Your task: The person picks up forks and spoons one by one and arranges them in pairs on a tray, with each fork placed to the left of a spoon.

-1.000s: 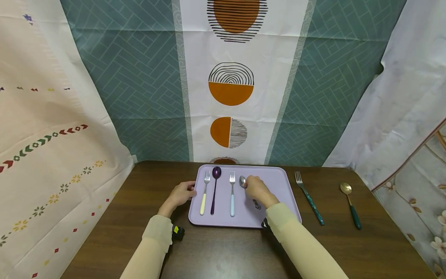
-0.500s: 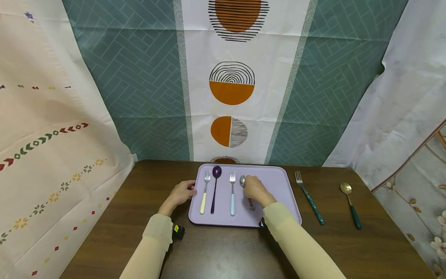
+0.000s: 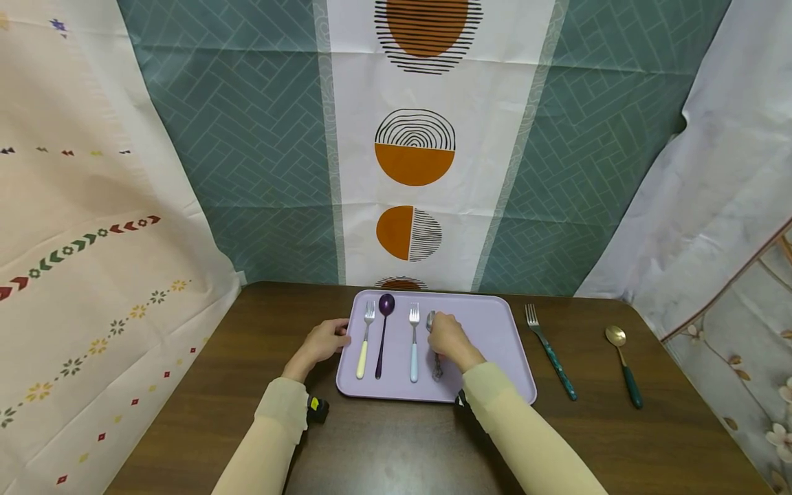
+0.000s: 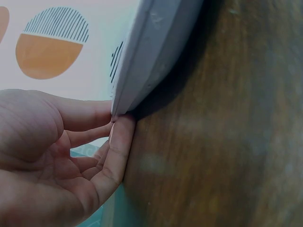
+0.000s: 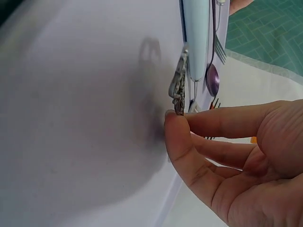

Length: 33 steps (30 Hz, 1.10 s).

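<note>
My left hand [image 3: 323, 342] pinches the left rim of the lilac tray [image 3: 489, 344] between thumb and fingers; the left wrist view shows the tray's edge [image 4: 156, 52] in that grip. Over the tray, my right hand [image 3: 453, 340] pinches a silver spoon with an ornate handle [image 3: 437, 370]. In the right wrist view the spoon's patterned handle [image 5: 178, 85] sticks out past thumb and finger, and its shadow falls on the tray. Just left of the spoon lies a fork with a light blue handle [image 3: 414, 350]. Further left are a dark purple spoon [image 3: 386, 304] and a fork with a yellow handle [image 3: 361, 361].
On the brown table [image 3: 383, 447], right of the tray, lie a fork with a teal handle [image 3: 553, 354] and a gold spoon with a green handle [image 3: 629, 378]. A patterned cloth [image 3: 266, 172] hangs behind the table.
The handle end of the silver spoon has swung left, so the spoon now lies closer to parallel with the blue-handled fork. My right hand shifted slightly left; my left hand kept its grip.
</note>
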Each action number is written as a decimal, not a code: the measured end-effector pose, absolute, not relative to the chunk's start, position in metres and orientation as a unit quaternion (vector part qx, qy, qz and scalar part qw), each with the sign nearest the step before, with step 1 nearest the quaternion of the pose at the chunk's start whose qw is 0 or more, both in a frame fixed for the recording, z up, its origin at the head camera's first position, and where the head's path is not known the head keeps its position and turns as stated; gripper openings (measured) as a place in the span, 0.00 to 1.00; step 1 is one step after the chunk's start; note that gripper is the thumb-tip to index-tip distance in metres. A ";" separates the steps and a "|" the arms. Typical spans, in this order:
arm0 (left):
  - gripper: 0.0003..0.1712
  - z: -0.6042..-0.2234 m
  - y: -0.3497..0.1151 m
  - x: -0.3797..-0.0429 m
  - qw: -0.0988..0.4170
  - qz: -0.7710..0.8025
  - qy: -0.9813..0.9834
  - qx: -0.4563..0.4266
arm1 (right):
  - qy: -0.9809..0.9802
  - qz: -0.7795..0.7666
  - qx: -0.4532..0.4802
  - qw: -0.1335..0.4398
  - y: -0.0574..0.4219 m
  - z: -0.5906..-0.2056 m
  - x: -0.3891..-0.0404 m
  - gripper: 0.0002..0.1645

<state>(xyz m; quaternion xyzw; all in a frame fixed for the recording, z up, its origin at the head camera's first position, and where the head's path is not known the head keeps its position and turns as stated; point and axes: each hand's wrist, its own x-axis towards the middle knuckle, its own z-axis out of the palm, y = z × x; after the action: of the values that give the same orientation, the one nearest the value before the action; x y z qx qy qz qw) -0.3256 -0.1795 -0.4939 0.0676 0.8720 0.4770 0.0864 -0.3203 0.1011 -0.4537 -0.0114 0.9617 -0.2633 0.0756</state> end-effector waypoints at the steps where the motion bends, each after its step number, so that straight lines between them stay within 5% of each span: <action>1: 0.27 -0.494 -0.179 -0.325 0.086 0.477 0.872 0.068 | 0.961 -0.264 -0.011 0.077 0.101 -0.454 -0.320 0.12; 33: 0.27 -0.495 -0.179 -0.326 0.082 0.469 0.877 0.068 | 0.962 -0.264 -0.018 0.071 0.102 -0.459 -0.319 0.09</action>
<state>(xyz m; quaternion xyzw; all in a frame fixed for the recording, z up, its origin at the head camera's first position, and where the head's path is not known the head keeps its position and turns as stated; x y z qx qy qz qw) -0.3255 -0.1786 -0.4953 0.0678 0.8766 0.4694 0.0816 -0.3191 0.1017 -0.4592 -0.0183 0.9617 -0.2641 0.0708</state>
